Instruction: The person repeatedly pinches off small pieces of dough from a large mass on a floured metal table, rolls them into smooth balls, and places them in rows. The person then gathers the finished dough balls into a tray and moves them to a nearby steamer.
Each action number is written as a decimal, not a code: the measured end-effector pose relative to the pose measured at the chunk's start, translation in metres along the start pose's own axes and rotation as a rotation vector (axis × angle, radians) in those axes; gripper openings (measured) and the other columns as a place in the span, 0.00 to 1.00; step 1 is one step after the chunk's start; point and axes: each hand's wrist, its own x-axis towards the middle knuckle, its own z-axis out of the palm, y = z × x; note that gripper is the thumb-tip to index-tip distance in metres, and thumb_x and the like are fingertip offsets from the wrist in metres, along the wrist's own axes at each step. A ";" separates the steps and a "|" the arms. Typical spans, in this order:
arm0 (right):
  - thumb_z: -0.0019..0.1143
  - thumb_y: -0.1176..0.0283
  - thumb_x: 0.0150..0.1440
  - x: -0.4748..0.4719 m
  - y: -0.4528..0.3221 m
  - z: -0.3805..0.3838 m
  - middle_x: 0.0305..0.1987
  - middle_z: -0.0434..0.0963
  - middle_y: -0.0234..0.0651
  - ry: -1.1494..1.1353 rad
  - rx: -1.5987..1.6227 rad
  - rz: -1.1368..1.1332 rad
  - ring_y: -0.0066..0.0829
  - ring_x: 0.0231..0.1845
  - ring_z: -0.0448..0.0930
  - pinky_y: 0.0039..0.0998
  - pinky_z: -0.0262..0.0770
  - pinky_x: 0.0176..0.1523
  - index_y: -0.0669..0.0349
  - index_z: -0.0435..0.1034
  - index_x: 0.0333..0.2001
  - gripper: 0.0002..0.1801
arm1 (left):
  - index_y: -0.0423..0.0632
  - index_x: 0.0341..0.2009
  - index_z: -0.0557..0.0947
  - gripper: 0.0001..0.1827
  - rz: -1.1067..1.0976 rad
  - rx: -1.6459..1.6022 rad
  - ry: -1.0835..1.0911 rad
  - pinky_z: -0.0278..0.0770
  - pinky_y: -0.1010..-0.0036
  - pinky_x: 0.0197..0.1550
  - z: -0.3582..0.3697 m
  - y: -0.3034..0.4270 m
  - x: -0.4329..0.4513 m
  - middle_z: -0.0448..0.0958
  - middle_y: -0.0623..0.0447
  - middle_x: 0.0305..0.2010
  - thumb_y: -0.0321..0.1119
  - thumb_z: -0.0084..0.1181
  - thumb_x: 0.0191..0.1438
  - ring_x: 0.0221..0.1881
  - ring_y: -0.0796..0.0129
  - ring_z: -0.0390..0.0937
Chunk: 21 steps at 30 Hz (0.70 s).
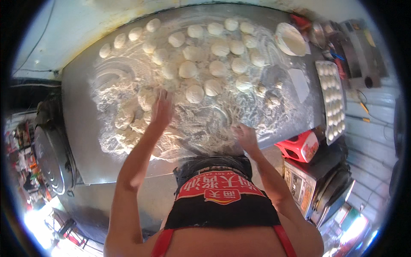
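Observation:
My left hand [162, 109] is over the floured metal worktop [80, 128], blurred, beside pieces of dough [146, 98] at its left. Whether it touches or holds any dough is not clear. My right hand [244, 136] hovers or rests near the table's front edge, with its fingers curled over loose flour [205, 125]; I cannot tell if something is in it. Beyond both hands lie several rows of round dough balls [195, 91], dusted with flour. Small dough scraps [273, 101] lie right of centre, near a flat white scraper or sheet [299, 85].
A white bowl [290, 40] stands at the back right. A tray of small dough pieces [331, 99] sits beyond the right edge. Nearer are a red plastic stool or basket [300, 147] and a boxy appliance [298, 183]. A large round metal lid [49, 159] stands at the left.

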 end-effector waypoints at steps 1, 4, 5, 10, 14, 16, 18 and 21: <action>0.60 0.69 0.58 0.006 -0.010 0.009 0.34 0.80 0.43 0.025 0.191 0.177 0.42 0.30 0.81 0.38 0.76 0.34 0.63 0.78 0.41 0.10 | 0.45 0.51 0.78 0.19 0.041 -0.041 0.101 0.69 0.54 0.61 0.007 0.019 -0.013 0.70 0.39 0.58 0.25 0.57 0.52 0.62 0.43 0.66; 0.61 0.68 0.57 0.023 -0.038 0.042 0.34 0.78 0.45 0.182 0.333 0.361 0.42 0.33 0.79 0.39 0.74 0.39 0.63 0.78 0.39 0.10 | 0.41 0.54 0.74 0.28 0.183 -0.457 0.009 0.72 0.58 0.57 0.042 0.084 -0.070 0.72 0.36 0.51 0.32 0.67 0.48 0.54 0.41 0.72; 0.60 0.67 0.57 0.026 -0.046 0.055 0.34 0.77 0.46 0.265 0.334 0.379 0.43 0.34 0.79 0.38 0.74 0.41 0.64 0.78 0.37 0.10 | 0.41 0.55 0.73 0.29 0.067 -0.663 -0.196 0.72 0.58 0.57 0.052 0.099 -0.087 0.72 0.36 0.50 0.32 0.66 0.49 0.53 0.41 0.73; 0.57 0.67 0.58 0.041 -0.053 0.092 0.34 0.77 0.51 0.376 0.004 0.203 0.51 0.36 0.79 0.44 0.76 0.39 0.63 0.74 0.38 0.10 | 0.43 0.55 0.71 0.28 -0.091 -0.627 -0.308 0.74 0.54 0.50 0.077 0.106 -0.091 0.71 0.36 0.51 0.33 0.65 0.51 0.51 0.38 0.73; 0.52 0.66 0.60 0.084 -0.037 0.076 0.34 0.78 0.52 0.366 -0.065 0.013 0.52 0.35 0.79 0.47 0.75 0.37 0.62 0.72 0.38 0.10 | 0.43 0.50 0.71 0.22 0.034 -0.394 -0.002 0.75 0.51 0.45 0.078 0.109 -0.046 0.70 0.36 0.52 0.33 0.63 0.52 0.45 0.36 0.75; 0.48 0.64 0.62 0.090 -0.038 0.072 0.28 0.79 0.50 0.142 0.012 0.296 0.51 0.27 0.79 0.47 0.75 0.32 0.61 0.71 0.37 0.11 | 0.40 0.49 0.72 0.23 0.005 -0.417 -0.033 0.75 0.52 0.46 0.082 0.115 -0.032 0.73 0.36 0.48 0.31 0.65 0.50 0.45 0.37 0.75; 0.47 0.64 0.63 0.078 -0.038 0.076 0.25 0.77 0.49 0.225 0.143 0.292 0.51 0.22 0.78 0.47 0.74 0.29 0.61 0.72 0.37 0.12 | 0.40 0.49 0.73 0.22 -0.077 -0.498 -0.060 0.75 0.53 0.45 0.089 0.118 -0.037 0.74 0.36 0.43 0.30 0.64 0.50 0.44 0.37 0.75; 0.48 0.64 0.61 0.036 -0.028 0.097 0.31 0.78 0.49 0.297 0.100 0.219 0.49 0.30 0.80 0.48 0.74 0.37 0.61 0.74 0.38 0.12 | 0.40 0.46 0.73 0.17 -0.162 -0.732 -0.130 0.76 0.54 0.42 0.102 0.115 -0.069 0.75 0.36 0.37 0.31 0.59 0.53 0.40 0.37 0.76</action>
